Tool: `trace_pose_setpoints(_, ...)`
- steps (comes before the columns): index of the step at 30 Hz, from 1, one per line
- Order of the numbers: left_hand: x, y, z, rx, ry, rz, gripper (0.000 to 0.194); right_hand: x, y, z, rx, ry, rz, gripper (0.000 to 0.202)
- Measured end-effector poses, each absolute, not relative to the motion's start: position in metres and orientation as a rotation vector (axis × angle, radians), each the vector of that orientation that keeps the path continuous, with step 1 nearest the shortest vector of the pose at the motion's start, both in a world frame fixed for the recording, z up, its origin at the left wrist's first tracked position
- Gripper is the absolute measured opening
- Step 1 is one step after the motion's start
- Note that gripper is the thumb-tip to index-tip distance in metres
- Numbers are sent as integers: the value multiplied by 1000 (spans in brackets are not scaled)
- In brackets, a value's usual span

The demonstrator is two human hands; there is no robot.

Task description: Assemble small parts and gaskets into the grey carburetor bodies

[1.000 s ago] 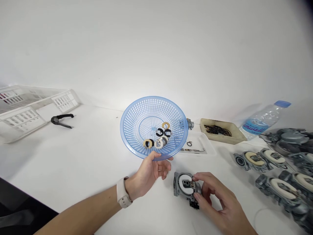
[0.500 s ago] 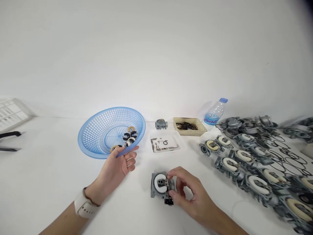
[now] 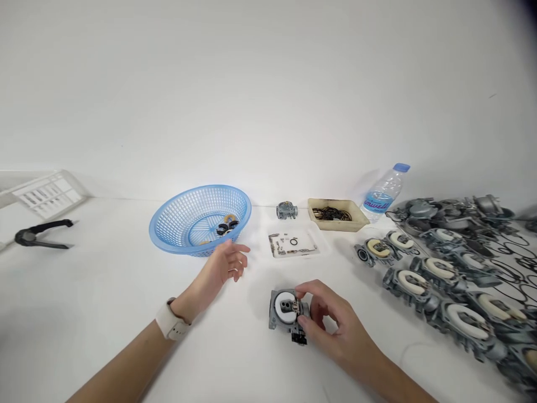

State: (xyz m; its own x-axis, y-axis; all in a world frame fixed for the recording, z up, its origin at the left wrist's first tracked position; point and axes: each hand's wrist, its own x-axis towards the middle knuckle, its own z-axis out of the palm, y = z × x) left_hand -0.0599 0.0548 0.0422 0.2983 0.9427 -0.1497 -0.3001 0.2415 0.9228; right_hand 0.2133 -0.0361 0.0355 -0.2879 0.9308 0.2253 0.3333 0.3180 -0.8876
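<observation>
1. The carb sits lower centre of the frame on the worktop, white float facing up.
2. Right hand has thumb and index pinched on its right side. Left hand is half open, fingers loosely curled, nothing in it that I can see.
3. My worry: only one hand steadies the carb, so a sideways shove could skid or twist it.
4. If those fingertips slip, any tiny bit at that end of the float could ping off.
5. Left hand's right by the basket, can't tell if touching. A bump might tip the loose rings out.
6. Tray, mid-frame: small loose parts, easily scattered by a sloppy reach.
7. Writing: bottle, right of centre, blue label, looks like "…mwell"; start's unclear. Can't read anything else.
</observation>
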Motion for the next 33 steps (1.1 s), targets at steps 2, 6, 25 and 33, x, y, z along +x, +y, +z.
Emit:
trace_pose_setpoints(2, -55, 45, 44, 1264, 890, 934, 46, 214, -36, 34, -1126, -1805, 940, 29)
trace_pose_setpoints(6, -42, 22, 48, 1851, 900, 704, 65, 216, -35, 29, -1107, -1860, 927, 29)
trace_pose_setpoints(25, -47, 19, 24, 2162, 877, 671, 59, 201, -32, 59, -1375, -2159, 858, 64)
trace_pose_setpoints(33, -49, 26, 16, 2192, 963, 705, 45, 211, -40, 83, -1576, -2213, 586, 53)
